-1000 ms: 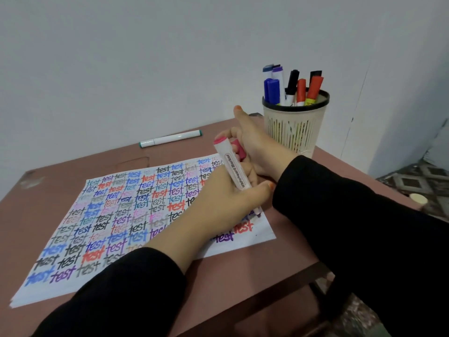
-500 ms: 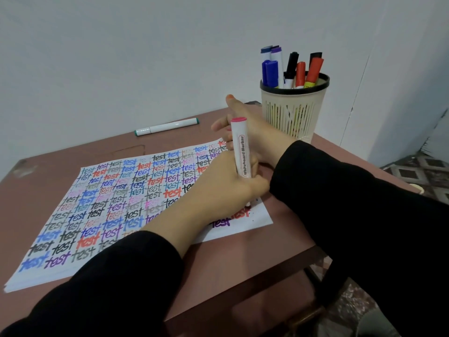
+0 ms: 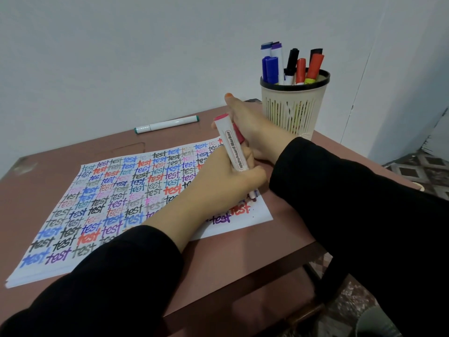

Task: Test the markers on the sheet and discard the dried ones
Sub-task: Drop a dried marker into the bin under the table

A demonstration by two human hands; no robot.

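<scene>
A white sheet [image 3: 102, 190] covered with "test" in many colours lies on the brown table [image 3: 279, 239]. My left hand [image 3: 218, 190] grips a white whiteboard marker [image 3: 232, 147] with a red end, tilted back to the left. Its tip touches the sheet near the right corner, beside a red "test". Just behind it, my right hand [image 3: 252, 132] holds the marker's red cap [image 3: 238, 135], thumb raised. A beige mesh cup [image 3: 291, 108] with several capped markers stands at the back right.
A white marker with green ends [image 3: 167, 124] lies on the table behind the sheet, near the wall. The table's right and front edges drop to a patterned floor [image 3: 427, 169].
The marker in my left hand went from leaning to upright and now leans left again, with its tip down on the sheet. My right hand stays behind it with the cap.
</scene>
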